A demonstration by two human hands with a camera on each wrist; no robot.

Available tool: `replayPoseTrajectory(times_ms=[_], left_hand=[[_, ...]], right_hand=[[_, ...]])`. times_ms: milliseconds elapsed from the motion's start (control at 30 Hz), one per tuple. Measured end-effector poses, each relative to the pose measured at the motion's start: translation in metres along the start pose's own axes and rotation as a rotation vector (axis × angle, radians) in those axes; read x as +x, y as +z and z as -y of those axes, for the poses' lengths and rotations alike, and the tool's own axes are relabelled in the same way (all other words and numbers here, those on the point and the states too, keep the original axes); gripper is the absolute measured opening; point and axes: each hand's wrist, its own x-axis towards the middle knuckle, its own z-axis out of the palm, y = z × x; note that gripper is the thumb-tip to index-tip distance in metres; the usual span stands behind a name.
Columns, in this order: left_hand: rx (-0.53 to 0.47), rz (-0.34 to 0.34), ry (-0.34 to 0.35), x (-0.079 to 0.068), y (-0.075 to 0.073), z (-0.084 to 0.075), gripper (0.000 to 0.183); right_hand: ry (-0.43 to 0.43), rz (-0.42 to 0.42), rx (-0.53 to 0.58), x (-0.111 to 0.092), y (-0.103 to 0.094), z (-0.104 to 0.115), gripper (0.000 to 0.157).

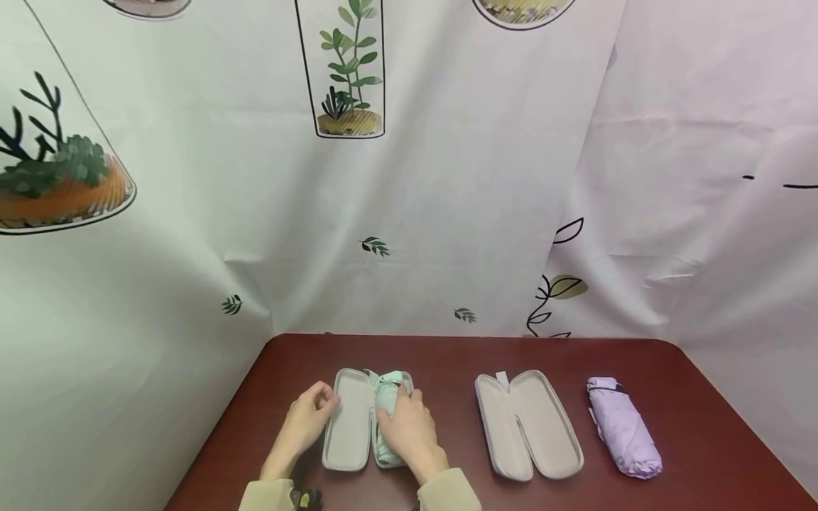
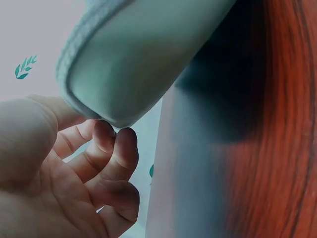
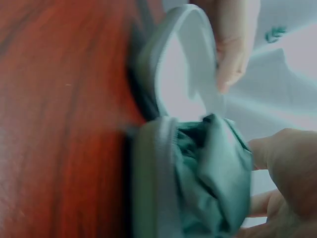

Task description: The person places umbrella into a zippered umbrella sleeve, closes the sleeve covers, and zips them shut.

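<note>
An unzipped light grey case lies spread on the table, its two halves side by side. In its right half sits a folded mint-green umbrella, whose crumpled fabric bulges above the zipper edge in the right wrist view. My right hand rests over the umbrella, fingers pressing its top and covering much of it. With thumb and fingertips, my left hand pinches the outer rim of the left half. The left wrist view shows curled fingers at the corner of that case half.
A second grey case lies unfolded right of centre on the reddish-brown table. Farther right lies a folded lilac umbrella. Printed white cloth hangs behind the table and along its sides.
</note>
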Motion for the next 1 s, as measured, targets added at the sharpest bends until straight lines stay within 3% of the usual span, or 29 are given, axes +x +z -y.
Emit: replayPoseTrajectory(times_ms=[233, 500, 800, 1000], left_hand=[[0.01, -0.006, -0.012, -0.003, 0.003, 0.002, 0.012], [0.001, -0.02, -0.01, 0.001, 0.004, 0.001, 0.012], [-0.008, 0.002, -0.019, 0.0, 0.008, 0.004, 0.013], [-0.004, 0.0, -0.011, 0.002, 0.002, 0.005, 0.013]], right_hand=[[-0.065, -0.026, 0.053, -0.003, -0.013, -0.005, 0.045], [-0.018, -0.086, 0.172, 0.013, -0.02, -0.027, 0.039], [0.027, -0.026, 0.297, 0.027, -0.016, -0.068, 0.036], [0.031, 0.001, 0.339, 0.032, -0.015, -0.079, 0.033]])
